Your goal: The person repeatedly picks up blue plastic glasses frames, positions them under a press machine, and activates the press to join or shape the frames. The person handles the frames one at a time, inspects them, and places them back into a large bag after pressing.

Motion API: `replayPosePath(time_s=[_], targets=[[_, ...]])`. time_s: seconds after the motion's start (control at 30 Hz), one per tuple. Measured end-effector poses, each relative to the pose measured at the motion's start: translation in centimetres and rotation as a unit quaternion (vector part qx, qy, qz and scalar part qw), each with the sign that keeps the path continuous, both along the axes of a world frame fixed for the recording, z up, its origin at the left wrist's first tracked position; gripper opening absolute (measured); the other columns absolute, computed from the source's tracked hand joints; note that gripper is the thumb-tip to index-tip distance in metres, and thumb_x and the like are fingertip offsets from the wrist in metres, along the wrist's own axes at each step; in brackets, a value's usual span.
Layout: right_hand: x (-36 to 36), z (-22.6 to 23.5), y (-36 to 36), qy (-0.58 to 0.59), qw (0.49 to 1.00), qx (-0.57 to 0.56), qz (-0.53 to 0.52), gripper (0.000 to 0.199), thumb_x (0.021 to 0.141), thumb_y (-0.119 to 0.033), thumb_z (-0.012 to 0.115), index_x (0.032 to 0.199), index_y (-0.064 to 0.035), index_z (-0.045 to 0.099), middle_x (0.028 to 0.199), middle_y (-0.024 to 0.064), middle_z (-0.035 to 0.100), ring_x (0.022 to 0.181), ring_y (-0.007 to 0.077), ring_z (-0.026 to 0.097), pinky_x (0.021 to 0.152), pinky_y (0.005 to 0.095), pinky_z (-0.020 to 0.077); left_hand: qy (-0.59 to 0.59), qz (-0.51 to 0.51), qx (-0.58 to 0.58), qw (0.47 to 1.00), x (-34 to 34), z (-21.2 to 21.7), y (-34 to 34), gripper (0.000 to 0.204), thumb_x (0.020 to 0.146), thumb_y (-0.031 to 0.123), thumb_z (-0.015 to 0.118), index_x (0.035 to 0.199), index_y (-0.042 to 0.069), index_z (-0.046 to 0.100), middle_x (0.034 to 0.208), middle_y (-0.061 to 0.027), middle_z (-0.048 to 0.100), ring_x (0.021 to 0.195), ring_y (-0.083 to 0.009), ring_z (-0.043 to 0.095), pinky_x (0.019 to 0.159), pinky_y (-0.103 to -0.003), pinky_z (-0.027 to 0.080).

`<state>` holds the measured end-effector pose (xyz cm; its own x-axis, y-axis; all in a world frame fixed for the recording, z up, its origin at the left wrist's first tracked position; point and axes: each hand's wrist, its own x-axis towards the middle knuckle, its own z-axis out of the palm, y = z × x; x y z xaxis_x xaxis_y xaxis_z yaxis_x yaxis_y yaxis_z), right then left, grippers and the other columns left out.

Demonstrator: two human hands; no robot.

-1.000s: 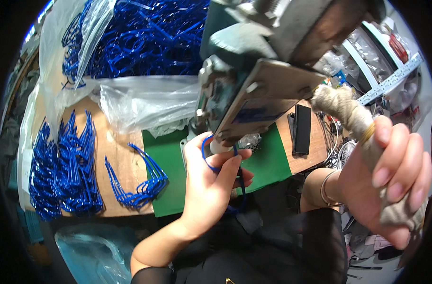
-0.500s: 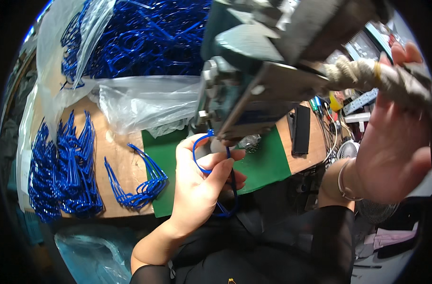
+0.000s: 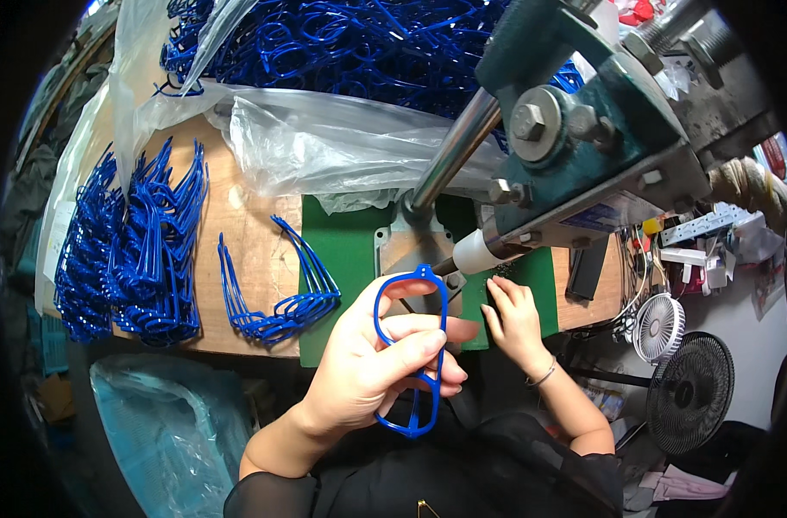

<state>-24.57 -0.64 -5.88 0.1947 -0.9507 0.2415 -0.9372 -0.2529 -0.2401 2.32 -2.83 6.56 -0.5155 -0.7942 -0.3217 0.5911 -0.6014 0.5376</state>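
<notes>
My left hand (image 3: 372, 367) holds a blue plastic glasses frame (image 3: 413, 345) upright in front of me, thumb and fingers pinching its middle. My right hand (image 3: 516, 321) rests with its fingertips on the green mat (image 3: 346, 250), just below the white tip (image 3: 471, 253) of a hand press (image 3: 583, 147). The right hand appears to hold nothing. The press's steel column (image 3: 450, 151) rises behind the mat.
A small stack of blue frames (image 3: 277, 298) lies on the wooden bench (image 3: 247, 246) left of the mat, larger stacks (image 3: 130, 250) farther left. A plastic bag of tangled blue frames (image 3: 342, 52) fills the back. Two small fans (image 3: 670, 363) stand at the right.
My right hand let go of the wrapped press lever and came down to the mat. My left hand drew the blue frame out from under the press toward me.
</notes>
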Motion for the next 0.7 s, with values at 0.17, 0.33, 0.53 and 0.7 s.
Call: replayPosePath(time_s=[0.17, 0.33, 0.53, 0.7], targets=[[0.1, -2.0, 0.1, -0.041, 0.997, -0.058, -0.009, 0.032, 0.076, -0.008, 0.063, 0.107, -0.0032, 0.060, 0.108, 0.0118, 0.057, 0.094, 0.0301, 0.051, 0.082, 0.0372, 0.0435, -0.128, 0.012, -0.108, 0.986, 0.6, -2.5, 1.2, 0.040, 0.088, 0.000, 0.053, 0.124, 0.004, 0.035, 0.100, -0.0185, 0.063, 0.075, -0.0166, 0.064, 0.068, -0.029, 0.053], [0.2, -2.7, 0.6, -0.051, 0.995, -0.072, -0.035, 0.027, 0.079, -0.009, 0.061, 0.106, -0.0028, 0.061, 0.108, 0.0125, 0.058, 0.095, 0.0298, 0.051, 0.084, 0.0373, 0.0423, -0.306, -0.004, -0.213, 0.928, 0.5, -6.9, 0.8, 0.033, 0.090, 0.004, 0.051, 0.120, 0.003, 0.039, 0.094, -0.0114, 0.062, 0.073, -0.0100, 0.060, 0.064, -0.023, 0.050], [-0.3, -3.0, 0.9, -0.050, 0.997, -0.063, -0.017, 0.027, 0.079, -0.008, 0.061, 0.106, -0.0027, 0.061, 0.106, 0.0125, 0.058, 0.094, 0.0292, 0.052, 0.083, 0.0365, 0.0423, -0.682, 0.088, -0.456, 0.565, 4.7, -8.7, -0.1, 0.037, 0.076, 0.008, 0.065, 0.110, 0.003, 0.052, 0.093, -0.0131, 0.059, 0.088, -0.0265, 0.056, 0.078, -0.037, 0.044], [0.0, -2.6, 0.0, -0.066, 0.995, -0.071, -0.037, 0.025, 0.079, -0.007, 0.061, 0.104, -0.0038, 0.062, 0.103, 0.0127, 0.058, 0.094, 0.0293, 0.052, 0.082, 0.0369, 0.0427, -0.807, 0.026, -0.407, 0.427, 6.1, -11.4, 0.5, 0.026, 0.071, 0.006, 0.062, 0.095, 0.000, 0.054, 0.090, -0.0145, 0.053, 0.087, -0.0312, 0.050, 0.077, -0.040, 0.039]])
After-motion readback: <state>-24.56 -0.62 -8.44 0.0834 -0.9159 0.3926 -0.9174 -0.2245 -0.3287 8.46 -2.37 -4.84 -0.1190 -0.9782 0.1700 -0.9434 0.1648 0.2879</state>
